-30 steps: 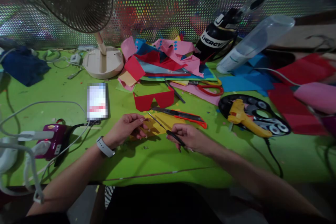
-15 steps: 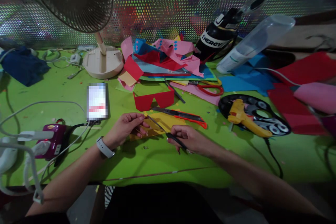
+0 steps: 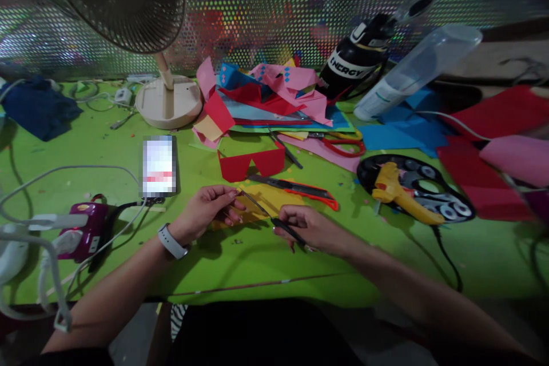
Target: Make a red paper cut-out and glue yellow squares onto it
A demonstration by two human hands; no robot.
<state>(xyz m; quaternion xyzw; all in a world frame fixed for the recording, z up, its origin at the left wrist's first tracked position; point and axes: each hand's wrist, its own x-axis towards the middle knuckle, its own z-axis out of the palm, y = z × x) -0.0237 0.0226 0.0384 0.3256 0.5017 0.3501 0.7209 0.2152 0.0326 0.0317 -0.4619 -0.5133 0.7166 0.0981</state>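
You worked at a green table [image 3: 257,263] strewn with small paper scraps and backed by a perforated metal screen [image 3: 257,26], with blurred coloured patches showing through its holes. Your right hand [image 3: 302,226] had its fingers wrapped round a slim black-handled tool [image 3: 288,230], whose thin metal end slanted over a yellow sheet [image 3: 277,199] lying on the table between your hands. Your left hand [image 3: 217,204] had its thumb and forefinger drawn together right by the tool's tip; whether they gripped anything, I couldn't tell.

Just beyond lay a notched red paper piece [image 3: 229,168] and an orange-and-black cutter [image 3: 306,189]. Behind these, pink, blue and red paper was heaped in a pile [image 3: 283,94], red-and-yellow-handled scissors [image 3: 349,148] at its front edge. A fan [image 3: 150,111] stood at the back left, near a dark blue cloth bundle [image 3: 38,106], with a lit phone [image 3: 158,166] and a purple power block [image 3: 92,223] nearer you. On your right, a yellow glue gun [image 3: 405,200] rested across a black palette [image 3: 366,168]; behind it were a black bottle [image 3: 343,66] and a tilted clear bottle [image 3: 422,71].
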